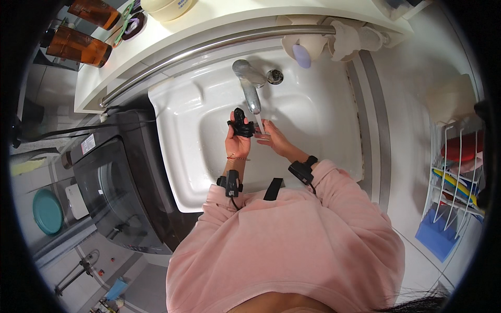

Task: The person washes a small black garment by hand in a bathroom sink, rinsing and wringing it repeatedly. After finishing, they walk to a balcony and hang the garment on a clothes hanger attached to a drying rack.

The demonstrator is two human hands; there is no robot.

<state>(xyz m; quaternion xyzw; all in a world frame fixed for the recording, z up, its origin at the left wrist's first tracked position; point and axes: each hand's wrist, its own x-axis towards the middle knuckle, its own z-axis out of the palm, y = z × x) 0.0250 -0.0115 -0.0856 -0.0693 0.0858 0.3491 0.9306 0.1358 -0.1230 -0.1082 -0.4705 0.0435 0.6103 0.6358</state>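
Observation:
My left hand (237,144) holds a bunched black wet-looking item (240,124), perhaps cloth, over the basin of a white ceramic washbasin (325,129). Its exact kind cannot be told. Just to the right, my right hand (274,137) has its fingers spread under the stream of water (259,122). That stream falls from a chrome faucet (251,96), whose spout ends a little above both hands. The fingertips of my right hand come close to the black item; whether they touch it is unclear.
A metal rail (219,39) runs under a white shelf (156,29) behind the basin. On the shelf stand amber bottles (78,47). A dark top-loading washing machine (117,187) adjoins the left side. To the right hangs a white wire rack (450,172). A purple soap bar (301,56) rests in a holder.

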